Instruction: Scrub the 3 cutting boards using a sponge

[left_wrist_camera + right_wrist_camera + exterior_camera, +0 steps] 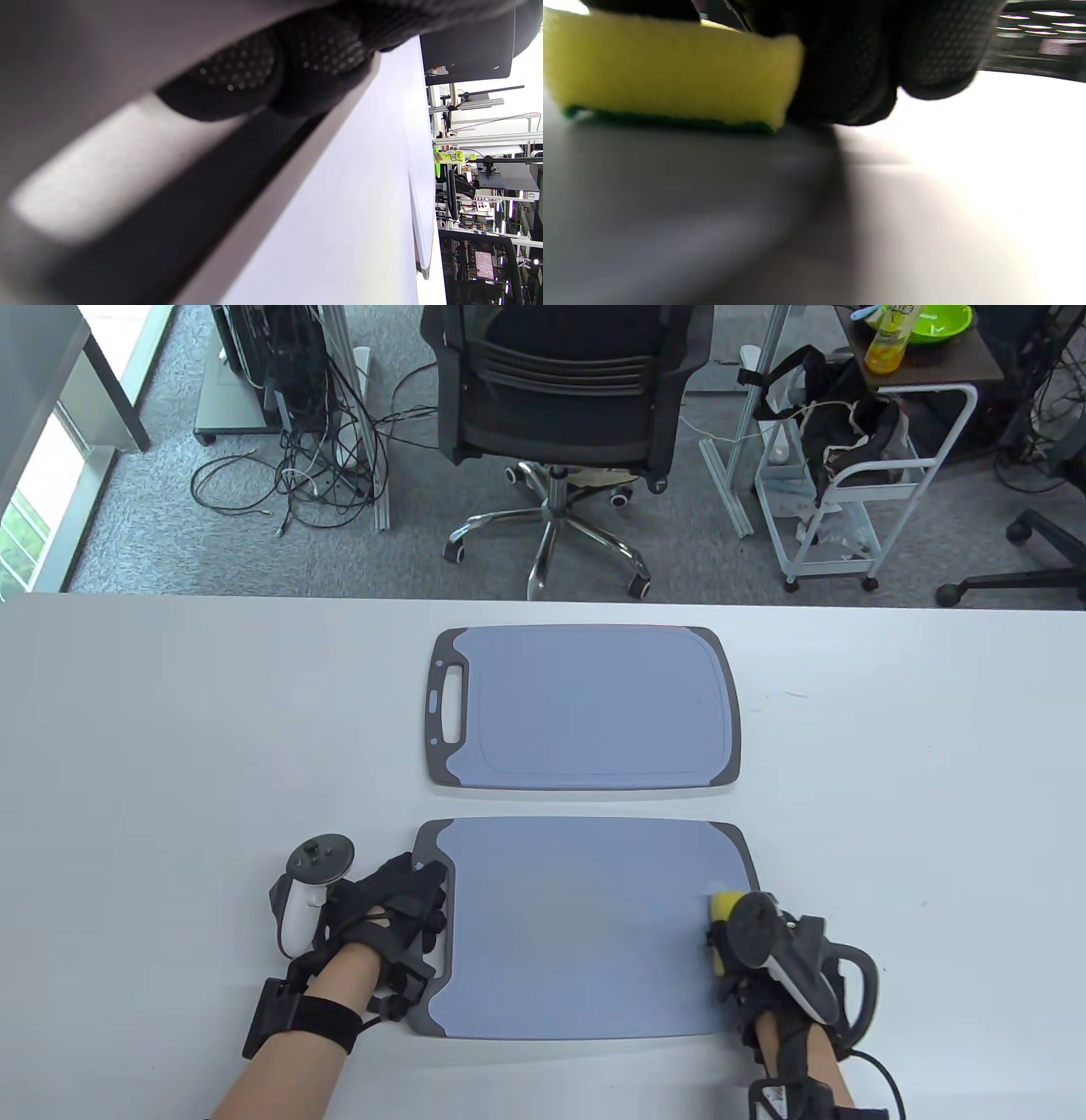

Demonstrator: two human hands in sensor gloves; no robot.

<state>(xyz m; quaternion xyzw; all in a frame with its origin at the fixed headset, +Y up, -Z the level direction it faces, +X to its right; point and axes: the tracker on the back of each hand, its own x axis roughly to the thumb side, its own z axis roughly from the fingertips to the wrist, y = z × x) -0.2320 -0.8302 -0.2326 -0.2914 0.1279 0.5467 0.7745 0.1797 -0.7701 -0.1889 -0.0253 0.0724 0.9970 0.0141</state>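
Observation:
Two blue cutting boards with grey rims lie on the white table (170, 729): a far cutting board (585, 708) and a near cutting board (577, 933). My left hand (416, 916) grips the near board's handle end, its fingertips (237, 80) curled down onto the grey rim. My right hand (738, 937) holds a yellow sponge (724, 906) at the near board's right edge. Up close, the sponge (670, 72) lies with its green face flat on the board (670, 203), fingers (865, 63) wrapped round its end. No third board is in view.
Beyond the table's far edge stand a black office chair (568, 390), a white trolley (848, 492) and loose cables (314, 458) on the floor. Bare tabletop stretches to the left and right of both boards.

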